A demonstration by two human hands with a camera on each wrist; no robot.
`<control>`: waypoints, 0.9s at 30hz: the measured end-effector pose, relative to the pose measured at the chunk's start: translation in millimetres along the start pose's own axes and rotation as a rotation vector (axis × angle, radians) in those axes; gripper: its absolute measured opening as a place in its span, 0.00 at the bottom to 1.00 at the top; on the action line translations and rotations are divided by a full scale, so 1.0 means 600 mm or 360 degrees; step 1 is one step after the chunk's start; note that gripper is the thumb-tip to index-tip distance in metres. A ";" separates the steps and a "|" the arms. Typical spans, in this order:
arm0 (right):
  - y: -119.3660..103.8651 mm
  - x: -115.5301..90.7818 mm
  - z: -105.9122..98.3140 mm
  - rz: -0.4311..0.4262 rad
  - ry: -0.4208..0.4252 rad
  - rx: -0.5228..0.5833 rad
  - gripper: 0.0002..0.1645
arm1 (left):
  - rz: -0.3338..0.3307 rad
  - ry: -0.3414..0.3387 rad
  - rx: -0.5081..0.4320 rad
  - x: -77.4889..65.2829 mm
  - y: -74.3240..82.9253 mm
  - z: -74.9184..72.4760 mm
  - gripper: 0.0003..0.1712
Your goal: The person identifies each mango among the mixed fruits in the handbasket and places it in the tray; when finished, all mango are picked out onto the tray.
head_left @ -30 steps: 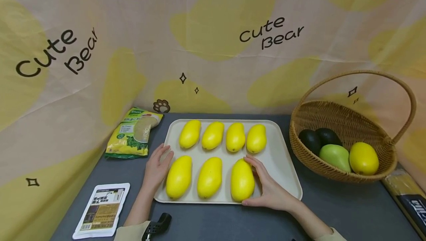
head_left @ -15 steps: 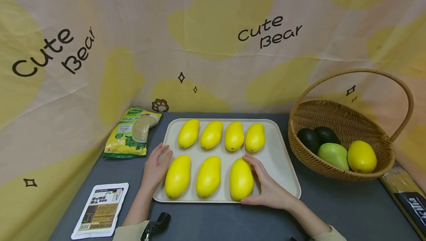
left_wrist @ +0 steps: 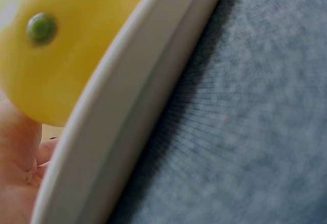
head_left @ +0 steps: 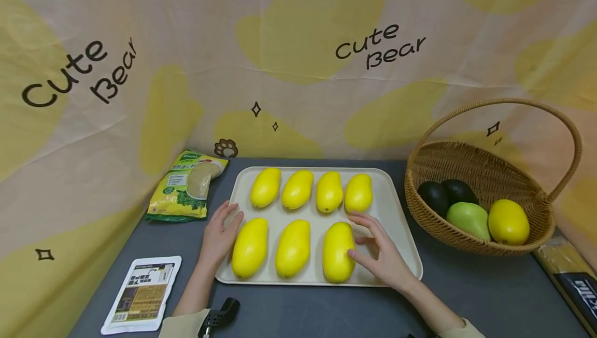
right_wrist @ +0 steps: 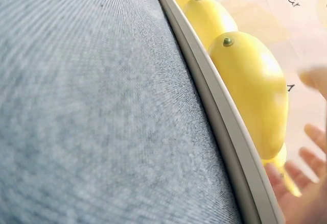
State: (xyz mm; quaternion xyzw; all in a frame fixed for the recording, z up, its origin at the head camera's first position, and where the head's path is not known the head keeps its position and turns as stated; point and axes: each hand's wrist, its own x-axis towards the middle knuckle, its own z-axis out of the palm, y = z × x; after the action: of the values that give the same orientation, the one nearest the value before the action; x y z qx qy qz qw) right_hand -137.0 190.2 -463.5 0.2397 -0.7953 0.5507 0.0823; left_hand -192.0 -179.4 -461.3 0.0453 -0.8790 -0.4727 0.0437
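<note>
Yellow mangoes lie in two rows on a cream tray (head_left: 392, 244). My left hand (head_left: 221, 234) rests at the tray's left edge beside the front-left mango (head_left: 250, 248), its fingers loosely bent; whether it touches the fruit cannot be told. In the left wrist view that mango (left_wrist: 76, 55) shows a green stem end, and part of the hand (left_wrist: 18, 163) is behind the tray rim. My right hand (head_left: 384, 252) is spread just right of the front-right mango (head_left: 338, 252), thumb tip close to its side. The right wrist view shows its fingers apart from the mango (right_wrist: 250, 91).
A wicker basket (head_left: 475, 159) at right holds dark avocados (head_left: 434, 198), a green fruit (head_left: 468, 220) and a yellow fruit (head_left: 509, 222). At left are a yellow-green bag (head_left: 186, 187) and a white pouch (head_left: 142, 294). A long packet (head_left: 571, 276) lies far right.
My right hand has let go of the front-right mango and opened away to its right, thumb lifted from the near end. The left hand and the mangoes stay in place.
</note>
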 end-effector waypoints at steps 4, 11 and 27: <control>-0.009 0.003 -0.009 0.0027 0.0188 0.0117 0.11 | 0.0004 -0.0006 0.0002 0.001 -0.001 0.000 0.30; -0.059 0.016 -0.067 -0.0039 0.0050 -0.0069 0.08 | 0.0020 -0.0002 0.0013 0.001 -0.006 -0.005 0.31; -0.116 0.036 -0.401 0.0335 -0.0297 -0.1423 0.22 | 0.0023 0.0016 0.0031 -0.007 -0.013 -0.010 0.30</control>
State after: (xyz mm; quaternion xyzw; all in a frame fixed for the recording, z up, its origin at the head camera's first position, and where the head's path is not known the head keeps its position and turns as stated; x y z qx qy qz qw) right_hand -155.1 384.9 -305.0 0.1474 -0.9785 0.1354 0.0493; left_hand -186.6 -188.1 -464.6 0.0417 -0.8836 -0.4635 0.0511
